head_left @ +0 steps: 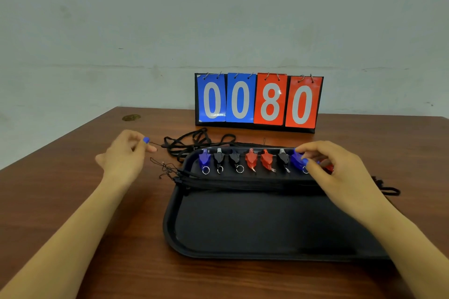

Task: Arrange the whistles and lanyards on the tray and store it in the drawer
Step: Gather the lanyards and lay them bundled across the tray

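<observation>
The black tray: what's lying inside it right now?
Inside the black tray, a row of whistles lines the far edge: blue, black, red. Black lanyards lie stretched below them. The right hand covers the row's right end, hiding what's there.

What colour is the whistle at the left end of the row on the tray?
Blue. The leftmost whistle on the tray shows clearly in the head view.

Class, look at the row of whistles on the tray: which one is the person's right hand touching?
The blue whistle near the row's right end. The right hand rests its fingers on it; the other blue whistle sits untouched at the left end.
</observation>
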`<state>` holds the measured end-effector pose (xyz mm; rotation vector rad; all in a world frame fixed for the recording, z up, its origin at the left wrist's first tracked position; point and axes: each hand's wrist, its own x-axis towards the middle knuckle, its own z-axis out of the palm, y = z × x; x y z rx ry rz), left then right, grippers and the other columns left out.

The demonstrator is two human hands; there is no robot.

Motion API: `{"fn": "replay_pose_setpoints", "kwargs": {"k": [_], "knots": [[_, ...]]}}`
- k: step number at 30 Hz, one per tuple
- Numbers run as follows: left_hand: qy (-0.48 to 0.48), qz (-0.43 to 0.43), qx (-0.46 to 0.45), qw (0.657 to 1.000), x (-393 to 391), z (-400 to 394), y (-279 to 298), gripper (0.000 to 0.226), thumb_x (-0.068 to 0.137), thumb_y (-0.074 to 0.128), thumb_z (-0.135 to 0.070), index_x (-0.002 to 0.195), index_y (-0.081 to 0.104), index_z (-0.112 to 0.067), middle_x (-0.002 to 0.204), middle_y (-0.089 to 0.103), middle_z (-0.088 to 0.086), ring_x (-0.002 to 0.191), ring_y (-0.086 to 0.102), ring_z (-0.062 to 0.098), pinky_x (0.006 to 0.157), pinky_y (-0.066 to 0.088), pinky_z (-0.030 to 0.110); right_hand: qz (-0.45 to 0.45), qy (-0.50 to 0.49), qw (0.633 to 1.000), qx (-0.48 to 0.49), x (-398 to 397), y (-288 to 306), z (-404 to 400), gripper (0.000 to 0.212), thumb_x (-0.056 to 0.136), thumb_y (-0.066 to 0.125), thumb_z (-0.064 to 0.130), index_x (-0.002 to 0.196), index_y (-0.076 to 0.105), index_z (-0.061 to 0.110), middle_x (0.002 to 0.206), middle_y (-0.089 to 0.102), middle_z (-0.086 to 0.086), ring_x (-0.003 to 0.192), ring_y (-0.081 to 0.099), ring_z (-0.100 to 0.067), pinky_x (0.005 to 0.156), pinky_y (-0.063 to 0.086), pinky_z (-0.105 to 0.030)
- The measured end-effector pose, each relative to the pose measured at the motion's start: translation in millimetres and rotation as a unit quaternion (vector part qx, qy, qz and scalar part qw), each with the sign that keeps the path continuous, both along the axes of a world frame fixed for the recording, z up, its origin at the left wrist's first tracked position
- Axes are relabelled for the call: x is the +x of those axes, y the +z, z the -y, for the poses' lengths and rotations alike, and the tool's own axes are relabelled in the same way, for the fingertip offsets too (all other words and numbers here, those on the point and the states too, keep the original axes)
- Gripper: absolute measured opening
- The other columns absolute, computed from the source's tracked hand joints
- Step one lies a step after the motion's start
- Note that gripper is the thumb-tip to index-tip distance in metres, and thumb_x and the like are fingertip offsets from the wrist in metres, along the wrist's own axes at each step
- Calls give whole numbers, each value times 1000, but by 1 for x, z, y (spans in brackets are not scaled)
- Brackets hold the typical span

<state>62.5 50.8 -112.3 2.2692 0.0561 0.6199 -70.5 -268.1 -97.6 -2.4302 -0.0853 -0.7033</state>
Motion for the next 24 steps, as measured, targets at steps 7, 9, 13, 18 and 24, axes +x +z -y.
{"fn": "replay_pose_setpoints", "kwargs": {"k": [7, 9, 13, 18, 24], "knots": [[-89, 150, -188, 967, -17, 7, 14, 16, 95, 45, -18, 101, 51, -32, 84, 67, -17, 66, 54, 7, 54, 41, 7, -6, 19, 1000, 15, -2, 2, -7, 32, 87, 57, 6, 102, 54, 33, 90, 56, 22, 85, 56, 4, 66, 41, -6], [-132, 149, -217, 956, -20, 12, 18, 23, 94, 48, -13, 93, 53, -35, 82, 67, -18, 67, 58, 1, 54, 43, 7, -9, 31, 999, 14, -3, 1, -10, 32, 87, 57, 7, 103, 54, 35, 89, 57, 22, 86, 56, 6, 67, 43, -3], [-192, 140, -222, 945, -32, 20, 22, 21, 91, 52, -11, 93, 58, -31, 79, 71, -21, 73, 63, 2, 62, 49, 10, -25, 55, 998, 18, -6, 1, -18, 32, 88, 56, 11, 106, 52, 37, 87, 59, 18, 94, 50, 13, 72, 42, 0], [-287, 176, -131, 932, -64, 39, 25, 18, 88, 58, -23, 90, 58, -41, 87, 69, -26, 85, 64, -4, 68, 47, 7, -57, 108, 992, 23, -16, 5, -38, 46, 88, 57, 14, 110, 37, 50, 84, 61, 14, 92, 54, 8, 78, 43, -4], [-396, 225, 144, 878, -82, 64, 3, 25, 88, 45, -28, 111, 53, -36, 99, 58, -27, 88, 54, -4, 78, 44, 15, -78, 192, 978, 31, -22, -1, -60, 62, 92, 51, 13, 122, 22, 59, 92, 62, 14, 85, 60, -7, 79, 49, -20]]}}
